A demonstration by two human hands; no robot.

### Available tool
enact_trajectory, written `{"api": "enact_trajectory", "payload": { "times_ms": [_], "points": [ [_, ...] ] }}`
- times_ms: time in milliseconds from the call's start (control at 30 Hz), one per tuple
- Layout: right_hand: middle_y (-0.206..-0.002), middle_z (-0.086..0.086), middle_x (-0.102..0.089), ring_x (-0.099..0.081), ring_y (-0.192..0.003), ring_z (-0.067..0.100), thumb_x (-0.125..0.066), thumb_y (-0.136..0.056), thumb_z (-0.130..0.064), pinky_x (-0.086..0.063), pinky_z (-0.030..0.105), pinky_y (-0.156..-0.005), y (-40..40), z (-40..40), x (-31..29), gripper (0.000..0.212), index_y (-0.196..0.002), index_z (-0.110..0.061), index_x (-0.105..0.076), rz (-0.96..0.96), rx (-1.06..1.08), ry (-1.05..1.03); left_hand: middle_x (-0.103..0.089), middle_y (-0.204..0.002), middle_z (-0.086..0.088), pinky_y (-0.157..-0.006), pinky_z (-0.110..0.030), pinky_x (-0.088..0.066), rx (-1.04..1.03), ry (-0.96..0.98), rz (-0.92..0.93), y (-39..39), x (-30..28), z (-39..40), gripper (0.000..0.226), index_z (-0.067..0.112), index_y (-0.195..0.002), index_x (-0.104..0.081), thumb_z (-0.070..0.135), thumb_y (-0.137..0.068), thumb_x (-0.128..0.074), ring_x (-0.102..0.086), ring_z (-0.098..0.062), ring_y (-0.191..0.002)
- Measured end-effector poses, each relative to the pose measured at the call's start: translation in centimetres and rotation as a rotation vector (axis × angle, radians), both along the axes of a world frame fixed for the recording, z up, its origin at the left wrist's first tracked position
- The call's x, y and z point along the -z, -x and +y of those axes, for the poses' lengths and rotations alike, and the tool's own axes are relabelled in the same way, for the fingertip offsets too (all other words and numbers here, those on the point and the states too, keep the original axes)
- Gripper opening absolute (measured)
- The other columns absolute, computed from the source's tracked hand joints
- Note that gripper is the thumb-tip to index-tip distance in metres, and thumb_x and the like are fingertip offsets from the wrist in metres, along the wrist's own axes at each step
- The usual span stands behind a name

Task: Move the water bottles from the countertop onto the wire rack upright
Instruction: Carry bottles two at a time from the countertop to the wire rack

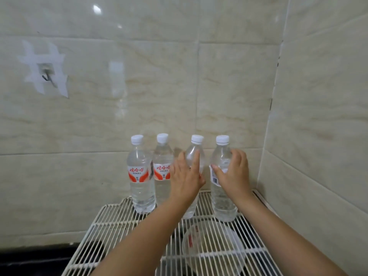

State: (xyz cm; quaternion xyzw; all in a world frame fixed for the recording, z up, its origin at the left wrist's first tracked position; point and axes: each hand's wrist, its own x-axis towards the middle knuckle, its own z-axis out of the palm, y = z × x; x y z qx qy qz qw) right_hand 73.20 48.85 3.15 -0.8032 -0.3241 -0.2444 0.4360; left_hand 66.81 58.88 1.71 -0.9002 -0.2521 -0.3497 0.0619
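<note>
Four clear water bottles with white caps stand in a row at the back of the white wire rack [111, 222]. The two on the left, the first bottle [141, 188] and the second bottle [162, 188], show red labels and stand upright, untouched. My left hand [185, 178] holds the third bottle [196, 144], which leans slightly to the right, its base on the rack. My right hand [233, 176] grips the fourth bottle [223, 204] around its label, thumb across the front; it stands upright on the rack.
The rack sits in a corner of beige tiled walls, with the right wall [318, 136] close beside the fourth bottle. A clear plastic bowl [211, 246] lies under the rack wires. The black countertop [29, 259] shows at the lower left. A taped hook [46, 76] hangs on the back wall.
</note>
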Motion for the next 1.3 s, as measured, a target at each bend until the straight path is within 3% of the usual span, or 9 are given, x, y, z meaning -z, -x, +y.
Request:
{"api": "enact_trajectory", "payload": {
  "times_ms": [133, 267, 400, 500, 600, 700, 767, 900, 1300],
  "points": [
    [-0.120, 0.028, -0.046, -0.046, -0.111, 0.040, -0.074, -0.075, -0.020, -0.041, 0.042, -0.093, 0.0, 0.2, 0.3, 0.060, -0.117, 0.010, -0.044, -0.032, 0.072, 0.066, -0.046, -0.114, -0.022, -0.070, -0.041, -0.057, 0.021, 0.020, -0.033, 0.0, 1.3, 0.6, 0.098, 0.015, -0.121, -0.044, 0.046, -0.040, -0.088, -0.071, -0.034, -0.089],
    [-0.127, 0.021, -0.043, -0.044, -0.116, 0.033, -0.071, -0.076, -0.033, -0.039, 0.037, -0.096, 0.7, -0.4, 0.0, 0.067, -0.124, 0.004, -0.040, -0.017, 0.098, 0.126, -0.059, -0.116, -0.030, -0.077, -0.050, -0.054, 0.065, 0.081, -0.052, 0.9, 1.5, 0.4, 0.091, 0.017, -0.126, -0.035, 0.040, -0.053, -0.086, -0.066, -0.042, -0.097],
    [-0.119, 0.016, -0.053, -0.048, -0.113, 0.032, -0.068, -0.074, -0.045, -0.033, 0.041, -0.097, 0.7, -1.7, -1.9, 0.063, -0.115, -0.002, -0.047, -0.024, 0.191, 0.160, -0.049, -0.125, -0.020, -0.094, -0.042, -0.042, 0.067, 0.152, -0.092, 2.6, -0.4, 0.2, 0.064, 0.025, -0.141, -0.025, 0.054, -0.085, -0.038, -0.051, -0.034, -0.113],
    [-0.116, 0.015, -0.055, -0.053, -0.105, 0.031, -0.067, -0.079, -0.036, -0.040, 0.038, -0.090, -0.2, -2.6, -5.6, 0.057, -0.121, -0.004, -0.044, 0.071, 0.048, 0.110, -0.046, -0.122, -0.016, -0.093, -0.035, -0.038, 0.101, 0.223, -0.072, 3.2, -3.5, 0.4, 0.059, 0.022, -0.143, -0.024, 0.045, -0.092, -0.043, -0.045, -0.029, -0.111],
    [-0.123, 0.013, -0.057, -0.054, -0.106, 0.027, -0.067, -0.080, -0.026, -0.042, 0.032, -0.088, -1.3, -2.9, -8.4, 0.052, -0.126, -0.010, -0.048, 0.097, -0.142, 0.426, -0.049, -0.123, -0.018, -0.090, -0.038, -0.043, 0.103, 0.232, -0.021, 2.8, -6.8, 0.5, 0.057, 0.013, -0.139, -0.029, 0.039, -0.092, -0.048, -0.049, -0.033, -0.113],
    [-0.133, 0.009, -0.054, -0.049, -0.121, 0.025, -0.067, -0.080, -0.022, -0.040, 0.030, -0.095, -1.6, -2.5, -9.2, 0.048, -0.125, -0.013, -0.052, 0.058, -0.165, 0.677, -0.050, -0.126, -0.019, -0.090, -0.040, -0.046, 0.115, 0.216, 0.197, 2.2, -8.6, 1.3, 0.051, 0.006, -0.132, -0.038, 0.037, -0.093, -0.049, -0.051, -0.034, -0.114],
    [-0.135, 0.009, -0.053, -0.048, -0.124, 0.024, -0.065, -0.082, -0.019, -0.039, 0.029, -0.097, -1.5, -2.2, -9.4, 0.044, -0.125, -0.012, -0.053, 0.061, -0.166, 0.662, -0.049, -0.131, -0.020, -0.095, -0.039, -0.045, 0.143, 0.231, 0.305, 2.0, -9.6, 1.9, 0.045, 0.005, -0.132, -0.042, 0.028, -0.094, -0.049, -0.051, -0.034, -0.117],
    [-0.135, 0.010, -0.053, -0.047, -0.126, 0.024, -0.064, -0.083, -0.018, -0.038, 0.031, -0.100, -1.4, -2.1, -9.4, 0.043, -0.124, -0.010, -0.054, 0.063, -0.153, 0.580, -0.048, -0.138, -0.016, -0.105, -0.036, -0.037, 0.226, 0.275, 0.305, 1.8, -10.4, 1.6, 0.042, 0.009, -0.136, -0.043, 0.022, -0.096, -0.048, -0.045, -0.031, -0.127],
    [-0.133, 0.009, -0.056, -0.050, -0.123, 0.026, -0.061, -0.086, -0.022, -0.040, 0.033, -0.098, -2.2, -0.4, -8.2, 0.044, -0.127, -0.013, -0.053, 0.012, -0.078, 0.400, -0.054, -0.127, -0.020, -0.097, -0.038, -0.043, 0.132, 0.276, 0.281, -0.4, -10.2, 2.7, 0.035, 0.002, -0.127, -0.049, 0.020, -0.099, -0.043, -0.052, -0.033, -0.117]
  ]
}}
